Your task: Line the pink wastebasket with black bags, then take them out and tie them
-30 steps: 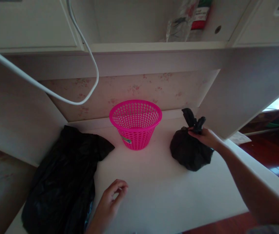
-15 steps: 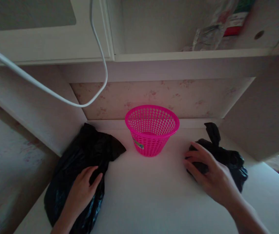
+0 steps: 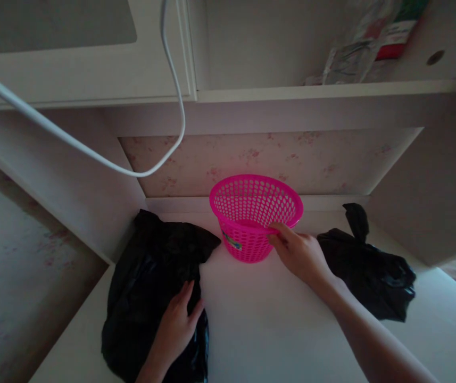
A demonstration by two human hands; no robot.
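Observation:
A bright pink perforated plastic basket [image 3: 247, 244] stands upright near the back wall, a small label on its side. My right hand [image 3: 297, 252] pinches its front right rim between thumb and fingers. To the left lies a large black plastic bag [image 3: 143, 298], bulging and creased. On its right part rests my left hand [image 3: 177, 324], its fingers curled into the plastic and the thumb apart; the fingertips are partly lost in the dark folds. A smaller black plastic bag [image 3: 371, 271] with a knotted top lies at the right, beyond my right forearm.
Everything stands on a white surface [image 3: 251, 319]. A white cabinet [image 3: 315, 96] overhangs the back, with clear plastic packaging [image 3: 347, 61] on its shelf. A white cable [image 3: 92, 154] loops down at the upper left. Side panels [image 3: 423, 186] bound the space.
My right hand has left the smaller black bag and moved left onto the basket's rim. My left hand and the large black bag have shifted right. The view has shifted slightly.

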